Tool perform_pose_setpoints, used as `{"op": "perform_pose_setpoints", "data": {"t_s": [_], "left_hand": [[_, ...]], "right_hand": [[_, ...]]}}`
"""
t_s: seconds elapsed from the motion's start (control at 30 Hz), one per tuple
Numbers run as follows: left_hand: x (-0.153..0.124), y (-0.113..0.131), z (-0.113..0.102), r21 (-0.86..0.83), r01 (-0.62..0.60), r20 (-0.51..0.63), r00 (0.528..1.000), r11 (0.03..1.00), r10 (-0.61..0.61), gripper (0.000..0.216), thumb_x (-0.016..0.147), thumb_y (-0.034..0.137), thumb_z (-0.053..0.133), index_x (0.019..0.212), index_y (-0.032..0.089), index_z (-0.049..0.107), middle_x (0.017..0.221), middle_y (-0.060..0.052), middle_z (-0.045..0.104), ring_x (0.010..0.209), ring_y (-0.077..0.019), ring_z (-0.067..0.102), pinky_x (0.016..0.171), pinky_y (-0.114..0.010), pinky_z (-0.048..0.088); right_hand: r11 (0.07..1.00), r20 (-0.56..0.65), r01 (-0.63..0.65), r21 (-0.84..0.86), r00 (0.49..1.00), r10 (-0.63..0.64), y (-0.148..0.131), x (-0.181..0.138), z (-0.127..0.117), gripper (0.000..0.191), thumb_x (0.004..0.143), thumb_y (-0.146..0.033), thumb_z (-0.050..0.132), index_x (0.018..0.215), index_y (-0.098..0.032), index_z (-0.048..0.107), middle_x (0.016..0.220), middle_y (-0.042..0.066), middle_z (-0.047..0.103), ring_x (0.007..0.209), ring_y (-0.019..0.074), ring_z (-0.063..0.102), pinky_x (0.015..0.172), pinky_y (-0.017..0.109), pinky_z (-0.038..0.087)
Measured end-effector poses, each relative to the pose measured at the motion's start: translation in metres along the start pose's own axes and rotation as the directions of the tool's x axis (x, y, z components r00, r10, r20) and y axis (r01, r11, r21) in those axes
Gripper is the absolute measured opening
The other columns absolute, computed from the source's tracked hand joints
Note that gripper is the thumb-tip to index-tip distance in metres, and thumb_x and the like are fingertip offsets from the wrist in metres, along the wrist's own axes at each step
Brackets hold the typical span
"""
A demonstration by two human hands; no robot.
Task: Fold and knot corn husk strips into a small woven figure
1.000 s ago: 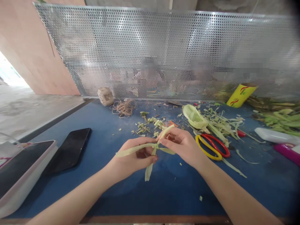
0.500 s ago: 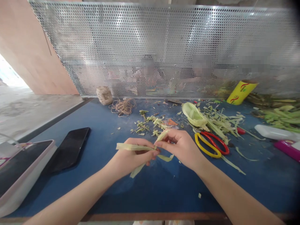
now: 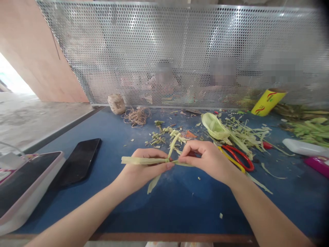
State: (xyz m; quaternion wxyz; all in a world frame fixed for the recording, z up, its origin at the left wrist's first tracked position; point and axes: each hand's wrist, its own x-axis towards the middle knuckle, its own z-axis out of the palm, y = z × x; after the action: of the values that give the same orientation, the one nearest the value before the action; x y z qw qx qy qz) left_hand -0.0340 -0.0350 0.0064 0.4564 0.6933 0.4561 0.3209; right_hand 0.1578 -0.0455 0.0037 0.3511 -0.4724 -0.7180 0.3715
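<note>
We hold pale green leaf strips (image 3: 140, 160) just above the blue table (image 3: 180, 206), at the middle of the view and close in front of us. Our left hand (image 3: 144, 169) is curled shut around them, its thumb pressing where the strips cross. One end sticks out to the left past the knuckles, one hangs down below the hand, and one rises toward the far side. Our right hand (image 3: 208, 159) pinches the right end between thumb and forefinger with the other fingers folded in, and its fingertips sit just beside those of the left. Behind the right hand lie scissors (image 3: 241, 161) with red and yellow handles, partly hidden by it, and beyond them a green husk (image 3: 214, 127) among trimmings. Leaf scraps (image 3: 166, 135) are scattered past the strips. A black phone (image 3: 78, 161) lies well to the left, beside a white device (image 3: 23, 192). A perforated metal screen (image 3: 180, 51) stands along the table's far edge.
</note>
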Motion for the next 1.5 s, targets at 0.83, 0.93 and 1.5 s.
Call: {"op": "perform_pose_setpoints", "data": {"t_s": [0.83, 0.93, 1.5], "left_hand": [[0.001, 0.002, 0.002, 0.001, -0.173, -0.119, 0.978, 0.985, 0.171, 0.03, 0.079, 0.027, 0.053, 0.106, 0.022, 0.064, 0.086, -0.003, 0.072, 0.071, -0.0161, 0.064, 0.064, -0.023, 0.052], [0.0, 0.002, 0.005, -0.096, -0.168, -0.135, 0.979, 0.981, 0.155, 0.032, 0.08, 0.026, 0.052, 0.111, 0.023, 0.061, 0.069, 0.0, 0.071, 0.054, -0.0112, 0.059, 0.056, -0.021, 0.05], [0.001, -0.002, -0.002, -0.2, -0.044, 0.062, 0.996, 0.979, 0.058, 0.044, 0.081, 0.03, 0.052, 0.122, 0.015, 0.051, 0.061, -0.003, 0.069, 0.056, -0.0146, 0.063, 0.054, -0.022, 0.049]], "right_hand": [[0.983, -0.057, 0.003, 0.182, 0.998, 0.008, 0.004, 0.003, 0.03, 0.039, 0.071, -0.034, 0.063, 0.107, -0.021, 0.053, 0.076, 0.001, 0.061, 0.06, 0.0119, 0.05, 0.057, 0.026, 0.041], [0.975, -0.086, 0.043, 0.218, 0.996, -0.024, 0.0, 0.003, 0.033, 0.03, 0.073, -0.03, 0.06, 0.102, -0.02, 0.057, 0.067, 0.0, 0.061, 0.054, 0.0112, 0.047, 0.052, 0.025, 0.037], [0.981, -0.216, 0.12, 0.15, 0.973, -0.086, 0.001, 0.003, 0.034, 0.008, 0.07, -0.026, 0.062, 0.068, -0.018, 0.061, 0.062, -0.002, 0.056, 0.051, 0.0082, 0.045, 0.048, 0.021, 0.035]]}}
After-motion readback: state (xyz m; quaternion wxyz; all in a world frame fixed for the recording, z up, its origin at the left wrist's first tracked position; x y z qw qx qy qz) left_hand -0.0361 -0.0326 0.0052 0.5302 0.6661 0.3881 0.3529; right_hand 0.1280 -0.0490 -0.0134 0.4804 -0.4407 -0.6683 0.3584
